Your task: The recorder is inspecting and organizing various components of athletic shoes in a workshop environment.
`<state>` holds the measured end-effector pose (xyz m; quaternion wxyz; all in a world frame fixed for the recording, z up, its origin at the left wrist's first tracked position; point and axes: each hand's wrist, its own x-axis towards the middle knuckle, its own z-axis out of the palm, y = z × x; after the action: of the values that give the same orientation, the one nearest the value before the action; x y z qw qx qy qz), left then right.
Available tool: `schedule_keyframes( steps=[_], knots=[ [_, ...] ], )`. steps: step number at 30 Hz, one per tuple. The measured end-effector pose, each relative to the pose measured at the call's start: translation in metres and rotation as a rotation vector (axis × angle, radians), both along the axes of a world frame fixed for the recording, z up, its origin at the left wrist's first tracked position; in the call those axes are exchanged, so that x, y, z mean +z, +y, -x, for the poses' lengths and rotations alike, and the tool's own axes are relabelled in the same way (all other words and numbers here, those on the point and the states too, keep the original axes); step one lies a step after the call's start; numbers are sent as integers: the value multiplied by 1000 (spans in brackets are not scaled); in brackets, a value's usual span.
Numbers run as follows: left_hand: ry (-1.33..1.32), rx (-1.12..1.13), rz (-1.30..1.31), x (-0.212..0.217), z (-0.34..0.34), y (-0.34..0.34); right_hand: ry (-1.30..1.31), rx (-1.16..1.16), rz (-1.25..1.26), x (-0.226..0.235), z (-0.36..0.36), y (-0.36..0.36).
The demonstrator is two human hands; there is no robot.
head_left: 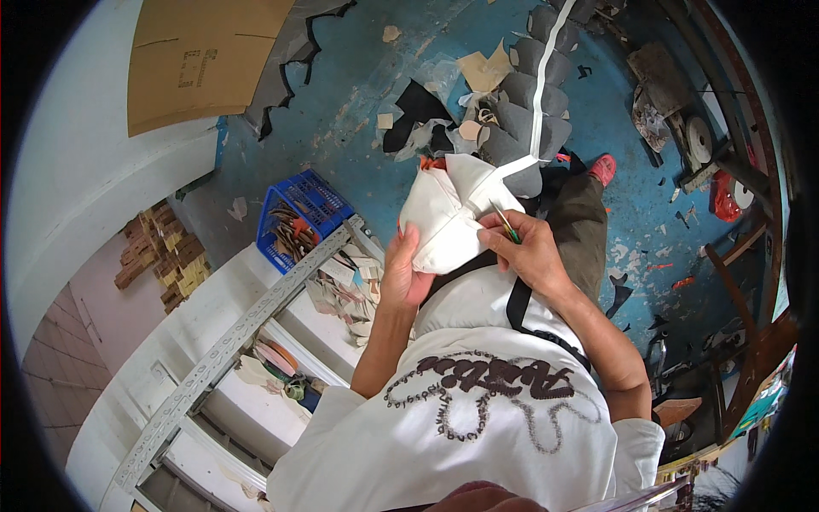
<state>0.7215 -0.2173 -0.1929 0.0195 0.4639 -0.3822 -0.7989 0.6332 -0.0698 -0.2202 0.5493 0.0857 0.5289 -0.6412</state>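
Observation:
A white stitched fabric or leather piece [442, 213], folded into a pouch-like shape with a seam down it, is held up in front of my waist. My left hand [404, 266] grips its lower left edge, the thumb on top. At its right side, my right hand [525, 247] is closed around a slim pointed metal tool [505, 224] with a green part; its exact kind is unclear. A white strip [537, 102] runs from the piece up along a chain of dark grey curved pieces [519, 128]. A bit of orange shows behind the piece's top edge.
Fabric scraps [418, 111] litter the blue floor [358, 77] ahead. A blue plastic crate [311, 209] with strips inside stands at left, beside a white slotted rack [230, 350] holding offcuts. A cardboard sheet [200, 64] is at upper left; a dark metal frame [751, 171] stands right.

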Motion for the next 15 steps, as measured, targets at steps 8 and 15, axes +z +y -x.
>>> schedule_keyframes(
  steps=[8, 15],
  knots=[
    [48, 221, -502, -3, -22, 3, 322, 39, 145, 10, -11, 5],
    [122, 231, -365, 2, -19, 4, 859, 175, -158, 35, -3, 11]
  ],
)
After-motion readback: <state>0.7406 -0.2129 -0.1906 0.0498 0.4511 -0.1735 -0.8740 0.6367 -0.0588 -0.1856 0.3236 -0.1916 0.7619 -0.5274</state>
